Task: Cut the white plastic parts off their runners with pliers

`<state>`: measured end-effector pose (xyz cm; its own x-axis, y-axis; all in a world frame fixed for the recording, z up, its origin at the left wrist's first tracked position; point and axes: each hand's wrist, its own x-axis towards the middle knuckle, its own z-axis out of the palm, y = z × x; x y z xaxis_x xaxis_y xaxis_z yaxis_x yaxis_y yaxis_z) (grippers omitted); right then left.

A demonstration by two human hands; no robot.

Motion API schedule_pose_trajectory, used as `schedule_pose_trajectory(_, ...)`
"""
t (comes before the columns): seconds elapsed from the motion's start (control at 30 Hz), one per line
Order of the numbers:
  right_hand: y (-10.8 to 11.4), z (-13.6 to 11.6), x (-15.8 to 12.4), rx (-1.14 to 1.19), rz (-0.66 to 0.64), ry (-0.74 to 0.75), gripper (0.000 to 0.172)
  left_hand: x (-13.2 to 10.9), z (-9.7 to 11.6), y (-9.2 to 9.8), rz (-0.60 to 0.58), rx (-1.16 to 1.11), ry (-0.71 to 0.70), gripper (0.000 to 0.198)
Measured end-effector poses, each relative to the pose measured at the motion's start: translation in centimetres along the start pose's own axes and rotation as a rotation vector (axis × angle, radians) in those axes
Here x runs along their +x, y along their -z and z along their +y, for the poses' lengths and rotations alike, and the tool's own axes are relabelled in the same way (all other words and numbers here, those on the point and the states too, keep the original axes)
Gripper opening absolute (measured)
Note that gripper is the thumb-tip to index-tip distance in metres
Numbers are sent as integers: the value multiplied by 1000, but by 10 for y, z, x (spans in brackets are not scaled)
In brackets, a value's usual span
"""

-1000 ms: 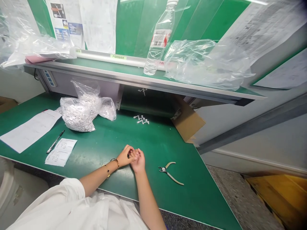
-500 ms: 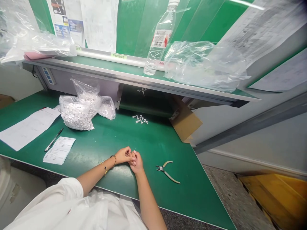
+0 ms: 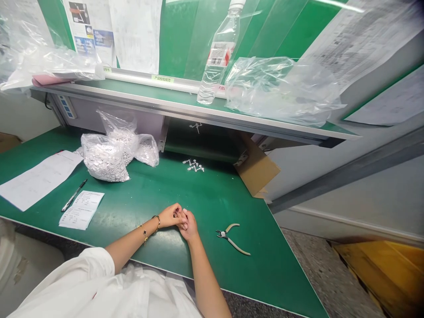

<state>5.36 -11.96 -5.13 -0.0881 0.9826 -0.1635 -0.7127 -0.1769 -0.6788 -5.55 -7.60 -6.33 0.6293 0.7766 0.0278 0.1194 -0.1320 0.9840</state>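
Note:
My left hand (image 3: 170, 216) and my right hand (image 3: 188, 226) rest together on the green table (image 3: 212, 198), fingers curled and touching each other. Both pinch at something tiny between the fingertips that I cannot make out. A gold bracelet sits on my left wrist. Small cutting pliers (image 3: 232, 238) with pale handles lie on the table to the right of my right hand, apart from it. A little pile of small silver parts (image 3: 194, 165) lies farther back, near the shelf.
Clear bags of small white parts (image 3: 109, 154) stand at the back left. A pen (image 3: 75, 194) and paper sheets (image 3: 81, 210) lie left. The shelf above holds a water bottle (image 3: 215, 57) and empty plastic bags (image 3: 281, 88). Cardboard (image 3: 256, 170) leans under the shelf. The table's right edge drops to the floor.
My hands stay pressed together and have shifted only slightly; the view has moved a little.

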Motion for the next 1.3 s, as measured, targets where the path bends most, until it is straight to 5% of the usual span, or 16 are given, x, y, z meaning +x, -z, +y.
schedule_pose_trajectory(0.4,-1,1,5,7,21,26,47,3,-2,0,202,-13,-85,41)
schedule_pose_trajectory(0.6,-3,0,1,-10,3,21,45,1,8,4,55,37,-93,35)
schedule_pose_trajectory(0.8,1,4,3,-36,-32,-2,45,1,6,4,-5,-155,39,46)
schedule_pose_trajectory(1.3,4,5,5,-43,-58,12,46,0,7,3,43,-40,0,40)
